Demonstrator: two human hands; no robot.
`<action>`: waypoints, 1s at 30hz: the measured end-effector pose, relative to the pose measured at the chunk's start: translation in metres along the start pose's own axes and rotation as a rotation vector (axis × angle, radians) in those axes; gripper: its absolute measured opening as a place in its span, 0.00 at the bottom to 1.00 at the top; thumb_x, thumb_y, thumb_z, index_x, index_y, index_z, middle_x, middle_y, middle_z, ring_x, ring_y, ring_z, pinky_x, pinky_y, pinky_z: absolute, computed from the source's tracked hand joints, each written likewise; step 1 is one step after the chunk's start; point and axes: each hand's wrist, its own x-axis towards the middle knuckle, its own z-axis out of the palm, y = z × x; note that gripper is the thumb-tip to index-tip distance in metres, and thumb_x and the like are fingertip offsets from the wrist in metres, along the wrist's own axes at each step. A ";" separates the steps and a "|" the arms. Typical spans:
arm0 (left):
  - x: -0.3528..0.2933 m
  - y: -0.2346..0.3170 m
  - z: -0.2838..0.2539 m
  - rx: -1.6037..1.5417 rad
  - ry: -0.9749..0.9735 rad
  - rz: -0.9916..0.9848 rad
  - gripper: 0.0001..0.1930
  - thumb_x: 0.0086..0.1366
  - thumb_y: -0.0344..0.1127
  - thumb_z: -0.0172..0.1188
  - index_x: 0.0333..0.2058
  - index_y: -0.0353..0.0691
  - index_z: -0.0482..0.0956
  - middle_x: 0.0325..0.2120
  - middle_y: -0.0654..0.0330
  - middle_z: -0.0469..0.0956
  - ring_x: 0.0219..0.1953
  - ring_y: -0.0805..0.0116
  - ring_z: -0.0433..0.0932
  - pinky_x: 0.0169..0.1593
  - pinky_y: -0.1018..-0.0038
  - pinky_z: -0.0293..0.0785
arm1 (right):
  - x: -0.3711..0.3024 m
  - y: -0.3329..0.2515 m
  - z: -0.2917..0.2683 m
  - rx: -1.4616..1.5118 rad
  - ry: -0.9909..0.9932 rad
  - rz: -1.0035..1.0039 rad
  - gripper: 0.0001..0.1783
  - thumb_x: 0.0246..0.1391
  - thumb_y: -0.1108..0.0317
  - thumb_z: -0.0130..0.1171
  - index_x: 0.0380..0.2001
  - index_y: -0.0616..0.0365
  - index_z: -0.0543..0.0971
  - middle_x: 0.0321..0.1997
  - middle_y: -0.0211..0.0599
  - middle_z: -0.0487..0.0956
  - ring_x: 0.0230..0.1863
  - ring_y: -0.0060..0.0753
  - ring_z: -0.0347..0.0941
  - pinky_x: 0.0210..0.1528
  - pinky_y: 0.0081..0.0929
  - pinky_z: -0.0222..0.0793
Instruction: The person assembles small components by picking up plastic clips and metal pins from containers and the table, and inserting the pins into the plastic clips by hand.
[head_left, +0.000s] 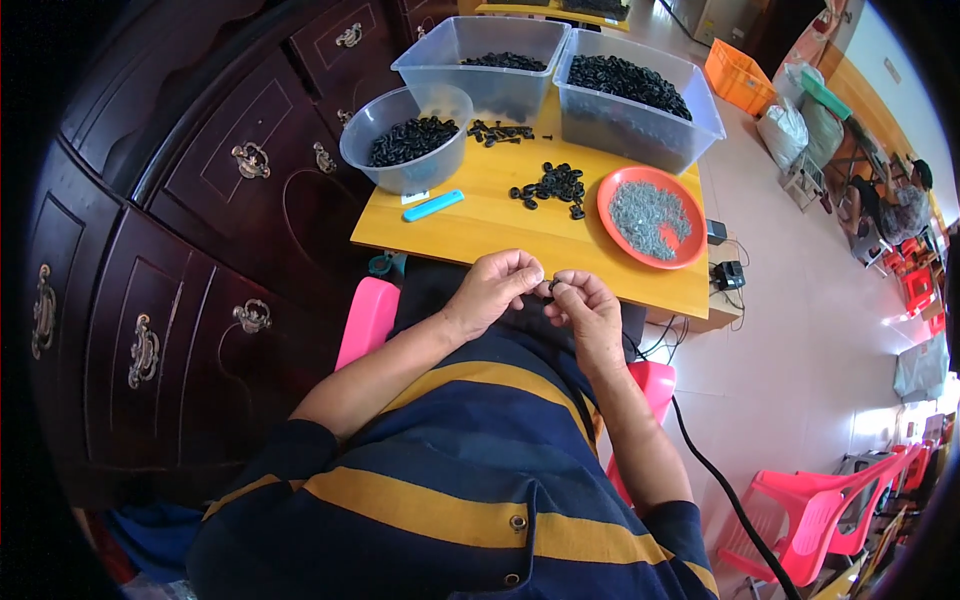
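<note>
In front of my lap, just off the near edge of the yellow table, my two hands almost meet at the fingertips. My right hand pinches a small black part between thumb and finger. The fingers of my left hand are closed in a pinch facing it; whatever they hold is too small to make out. Beyond them lies a loose pile of small black ring-like parts. Right of that pile, an orange-red plate bears many tiny grey, see-through pieces.
Two clear bins and a round tub hold black parts. Small black pin-like pieces and a light-blue handle-shaped tool lie nearby. Dark drawers stand left; a black cable runs along the right. Another person sits far right.
</note>
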 end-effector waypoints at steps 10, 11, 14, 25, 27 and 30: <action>0.002 -0.004 0.002 0.046 0.005 0.014 0.09 0.71 0.39 0.57 0.38 0.40 0.77 0.31 0.68 0.77 0.34 0.82 0.75 0.35 0.83 0.72 | 0.001 0.003 -0.001 -0.018 -0.012 0.019 0.10 0.62 0.69 0.59 0.44 0.58 0.75 0.38 0.32 0.84 0.31 0.18 0.78 0.34 0.14 0.71; 0.002 -0.004 0.003 0.074 0.011 0.032 0.08 0.71 0.38 0.57 0.37 0.39 0.77 0.31 0.68 0.77 0.33 0.82 0.75 0.34 0.83 0.72 | 0.001 0.003 -0.001 -0.015 -0.014 0.022 0.09 0.61 0.68 0.59 0.44 0.58 0.75 0.38 0.32 0.84 0.31 0.18 0.78 0.34 0.14 0.71; 0.002 -0.003 0.005 0.146 0.024 0.099 0.07 0.70 0.35 0.57 0.36 0.38 0.77 0.29 0.69 0.77 0.31 0.83 0.73 0.33 0.84 0.71 | 0.001 0.003 -0.002 -0.025 -0.002 0.020 0.08 0.62 0.69 0.59 0.43 0.58 0.75 0.37 0.31 0.84 0.31 0.18 0.78 0.34 0.14 0.71; 0.007 -0.002 0.009 0.353 0.062 0.189 0.05 0.68 0.31 0.59 0.35 0.36 0.78 0.27 0.70 0.75 0.27 0.84 0.71 0.31 0.84 0.70 | 0.004 0.008 -0.001 -0.027 0.036 -0.045 0.06 0.61 0.72 0.59 0.41 0.60 0.76 0.34 0.33 0.83 0.30 0.19 0.78 0.34 0.15 0.72; 0.008 -0.001 0.010 0.356 0.035 0.164 0.05 0.68 0.31 0.59 0.36 0.36 0.78 0.27 0.70 0.75 0.28 0.84 0.71 0.31 0.84 0.71 | 0.004 0.007 -0.003 -0.025 0.039 -0.050 0.06 0.61 0.72 0.58 0.41 0.61 0.76 0.34 0.33 0.83 0.30 0.19 0.78 0.34 0.16 0.72; 0.012 0.006 0.007 0.138 -0.031 0.059 0.05 0.67 0.32 0.60 0.37 0.36 0.79 0.28 0.69 0.76 0.28 0.84 0.71 0.32 0.83 0.71 | 0.005 0.003 -0.004 -0.041 0.048 -0.051 0.06 0.62 0.72 0.57 0.42 0.60 0.75 0.36 0.35 0.83 0.32 0.21 0.79 0.34 0.15 0.73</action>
